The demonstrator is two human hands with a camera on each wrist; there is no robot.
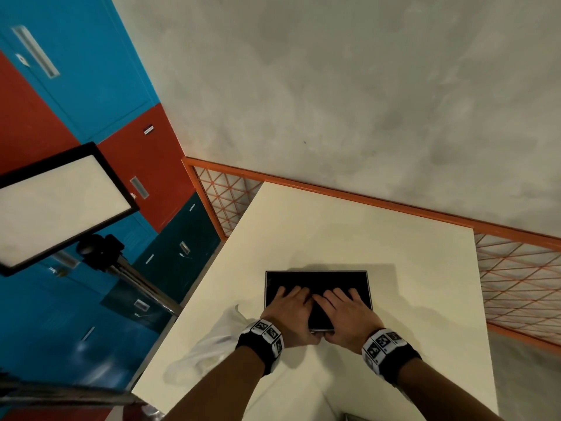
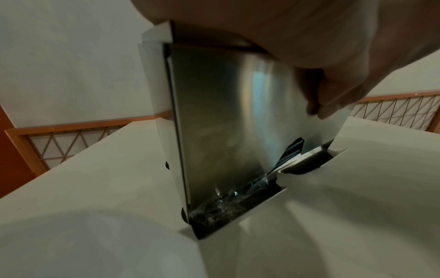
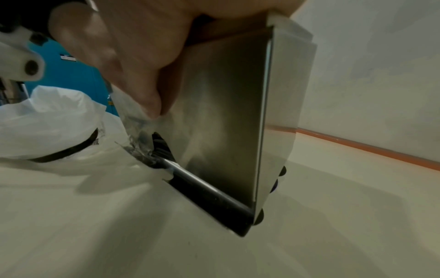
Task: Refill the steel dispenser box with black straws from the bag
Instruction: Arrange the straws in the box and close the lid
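Note:
The steel dispenser box (image 1: 315, 281) stands on the white table (image 1: 364, 232). Both hands lie on its dark top. My left hand (image 1: 291, 308) covers the left half and my right hand (image 1: 346, 311) the right half, fingers spread flat. In the left wrist view my left hand (image 2: 309, 37) drapes over the box (image 2: 226, 112), its thumb (image 2: 333, 94) down the front face. The right wrist view shows the right thumb (image 3: 142, 75) against the same face (image 3: 226, 112). Black straws (image 2: 291, 150) in clear wrap sit at the bottom slot. The white bag (image 1: 212, 344) lies left of my left wrist.
A light panel (image 1: 60, 205) on a tripod stands off the table's left edge. An orange mesh fence (image 1: 516, 278) runs behind and to the right of the table. Coloured lockers (image 1: 76, 71) fill the left. One black straw (image 3: 71, 148) shows inside the bag (image 3: 54, 122).

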